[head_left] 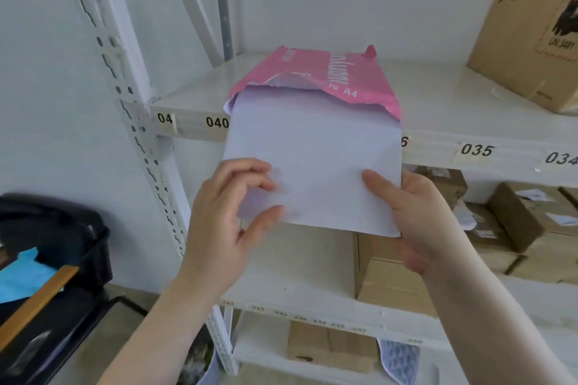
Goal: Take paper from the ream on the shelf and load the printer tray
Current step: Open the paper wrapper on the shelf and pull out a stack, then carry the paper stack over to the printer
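Observation:
A pink ream wrapper [328, 72], torn open at its near end, lies on the white shelf [438, 103]. A stack of white paper [312, 150] sticks out of it past the shelf's front edge. My right hand [419, 216] grips the stack's near right corner, thumb on top. My left hand [231, 212] pinches the near left corner, fingers curled over the top sheet and thumb under it. The far end of the paper is still hidden inside the wrapper. No printer tray can be made out for certain.
A large cardboard box [531, 40] stands on the same shelf at the right. Lower shelves hold several cardboard boxes [391, 275]. A white slotted upright [131, 103] runs at the left. A black device [47, 244] with blue paper sits at lower left.

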